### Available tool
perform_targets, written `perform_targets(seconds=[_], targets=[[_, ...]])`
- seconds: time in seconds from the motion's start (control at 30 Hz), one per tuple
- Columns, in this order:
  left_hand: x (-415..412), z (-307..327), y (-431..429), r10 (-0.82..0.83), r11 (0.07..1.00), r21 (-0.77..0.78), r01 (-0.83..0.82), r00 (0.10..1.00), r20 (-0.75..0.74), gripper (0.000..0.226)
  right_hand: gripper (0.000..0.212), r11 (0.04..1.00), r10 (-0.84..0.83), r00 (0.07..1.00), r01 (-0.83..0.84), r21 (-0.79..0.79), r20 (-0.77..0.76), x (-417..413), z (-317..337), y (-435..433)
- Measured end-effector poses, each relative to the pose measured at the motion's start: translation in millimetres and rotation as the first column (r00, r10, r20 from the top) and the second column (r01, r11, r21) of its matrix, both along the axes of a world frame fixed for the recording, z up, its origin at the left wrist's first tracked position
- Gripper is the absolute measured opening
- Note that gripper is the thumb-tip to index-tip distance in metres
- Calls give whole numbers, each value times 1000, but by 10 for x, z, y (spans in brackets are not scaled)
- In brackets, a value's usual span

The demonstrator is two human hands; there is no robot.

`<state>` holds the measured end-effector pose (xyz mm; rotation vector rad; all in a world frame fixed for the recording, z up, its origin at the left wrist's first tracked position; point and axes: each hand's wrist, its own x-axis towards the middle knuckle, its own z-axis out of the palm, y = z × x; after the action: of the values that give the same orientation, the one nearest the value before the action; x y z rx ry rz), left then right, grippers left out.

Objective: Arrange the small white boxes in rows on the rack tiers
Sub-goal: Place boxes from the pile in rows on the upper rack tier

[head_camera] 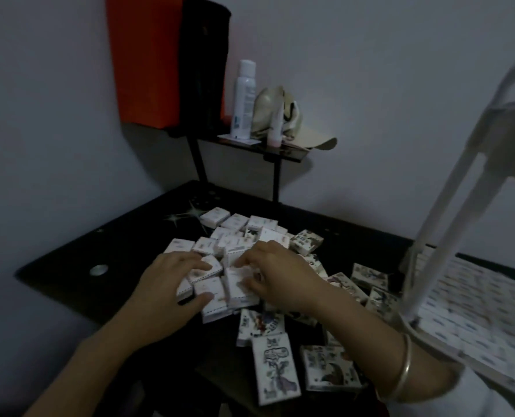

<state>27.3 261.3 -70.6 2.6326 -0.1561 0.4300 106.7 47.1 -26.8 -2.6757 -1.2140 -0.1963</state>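
Note:
A heap of small white boxes [238, 233] lies on the black table [69, 275]. My left hand [172, 281] grips a cluster of small white boxes [211, 291] from the left, fingers over the top and thumb at the front. My right hand [277, 278] holds the same cluster from the right, fingers curled on a box [238, 284]. Larger boxes with dark drawings [275, 368] lie nearer to me. The white rack [448, 224] stands at the right. Its lower tier [472, 314] carries rows of small white boxes.
A small black shelf [280, 152] behind the table carries a white spray bottle [244, 97], a small tube and a beige cloth bag. An orange and black bag [166, 58] hangs at the wall. The table's left half is bare, with a round metal cap [99, 269].

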Motion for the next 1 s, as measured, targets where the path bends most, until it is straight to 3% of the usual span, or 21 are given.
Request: perform_targets(seconds=[0.17,0.3,0.53,0.63,0.7,0.8,0.9,1.0], targets=[[90,-210,-21,-8,999,44,6,998,55,72,68,979,-46,999,46,-200,8,69,3,79],[129,-267,1,-34,996,88,31,999,38,77,75,972,-46,999,39,-230,-24,92,17,72],[142,-231,1,-33,991,131,28,999,35,92,63,996,-41,969,58,62,-244,-13,67,42],[110,-205,-52,-54,995,89,47,995,79,85,60,966,10,925,90,244,-379,-49,100,-39],[59,-175,-117,-64,996,59,60,995,71,77,62,950,33,940,77,304,-339,-69,157,-125],[4,-116,-160,-78,996,-41,81,995,63,78,42,948,-6,980,69,312,-199,-141,301,-256],[-2,47,-232,-115,954,-270,129,991,65,79,38,919,-97,977,161,361,-189,-220,470,-412],[-5,313,-415,-173,783,-592,188,981,83,60,36,904,-106,985,152,399,-135,-328,680,-602]])
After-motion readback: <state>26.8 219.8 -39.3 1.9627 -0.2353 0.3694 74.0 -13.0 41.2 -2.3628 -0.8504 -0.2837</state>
